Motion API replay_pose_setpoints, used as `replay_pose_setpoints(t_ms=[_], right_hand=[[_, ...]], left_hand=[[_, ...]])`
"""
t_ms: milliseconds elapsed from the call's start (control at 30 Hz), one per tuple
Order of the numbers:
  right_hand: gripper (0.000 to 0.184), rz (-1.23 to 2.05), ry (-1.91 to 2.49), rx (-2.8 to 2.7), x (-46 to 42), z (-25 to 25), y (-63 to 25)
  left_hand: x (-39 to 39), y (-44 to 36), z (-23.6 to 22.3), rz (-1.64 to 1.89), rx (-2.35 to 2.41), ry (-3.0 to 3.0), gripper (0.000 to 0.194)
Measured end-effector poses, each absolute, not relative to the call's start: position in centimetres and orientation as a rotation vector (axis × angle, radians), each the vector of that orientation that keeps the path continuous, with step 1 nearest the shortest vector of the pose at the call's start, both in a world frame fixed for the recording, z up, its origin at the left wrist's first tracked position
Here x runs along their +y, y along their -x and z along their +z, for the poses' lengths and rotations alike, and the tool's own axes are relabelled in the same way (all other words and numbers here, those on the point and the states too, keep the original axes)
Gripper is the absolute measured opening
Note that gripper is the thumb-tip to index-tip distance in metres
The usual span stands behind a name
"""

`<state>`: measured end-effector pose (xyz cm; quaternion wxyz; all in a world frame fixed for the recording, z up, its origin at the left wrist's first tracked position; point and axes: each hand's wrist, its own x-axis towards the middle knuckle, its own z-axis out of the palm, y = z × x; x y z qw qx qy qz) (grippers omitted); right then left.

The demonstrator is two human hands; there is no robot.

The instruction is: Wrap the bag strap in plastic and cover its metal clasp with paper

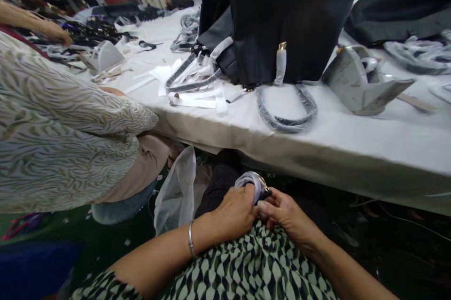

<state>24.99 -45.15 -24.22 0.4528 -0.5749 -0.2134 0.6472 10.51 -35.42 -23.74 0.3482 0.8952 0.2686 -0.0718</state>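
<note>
bangle [191, 241] on our left wrist, then left hand [236, 211] curled closed round wrapped strap [246, 178], which sits between both hands, close in front of us. strap's coiled, so no single long axis; loop bulges up and away from us, toward table [218, 126]. gold fitting [262, 183] on coil's right edge, up and left of right hand [285, 213], so that one's nearer it. right thumb and fingers look pinched at dark end [264, 194], exact grip hidden tbh.

My hands [234, 211] hold a looped, plastic-wrapped strap [258, 190]; beyond them a black bag [292, 13] stands on the tabletop [347, 133].
</note>
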Motion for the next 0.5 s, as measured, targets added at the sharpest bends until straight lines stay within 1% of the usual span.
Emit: replay_pose_setpoints(t_ms=[67,167,233,333,433,467,500], right_hand=[[0.054,1.569,1.468,-0.521,-44.6,-24.7,-24.6],[0.057,1.591,1.521,-0.543,-44.2,-25.6,-24.7],[0.058,1.615,1.497,-0.578,-44.2,-26.4,-24.8],[0.059,1.689,1.425,-0.533,-44.4,-27.9,-24.8],[0.063,1.746,1.398,-0.468,-44.0,-29.7,-25.0],[0.065,1.727,1.402,-0.485,-43.8,-30.0,-25.1],[0.066,1.693,1.413,-0.519,-43.5,-30.1,-25.3]], left_hand=[[-35.9,-10.9,-24.1,-0.219,0.657,-2.435,0.024],[-36.1,-11.0,-24.8,-0.248,0.588,-2.461,0.024],[-36.0,-10.7,-25.4,-0.234,0.550,-2.413,0.030],[-35.5,-10.2,-26.7,-0.210,0.464,-2.352,0.046],[-34.9,-10.8,-28.8,-0.275,0.424,-2.310,0.063],[-34.7,-11.3,-29.5,-0.327,0.430,-2.294,0.064],[-34.5,-11.8,-30.1,-0.371,0.444,-2.277,0.059]])
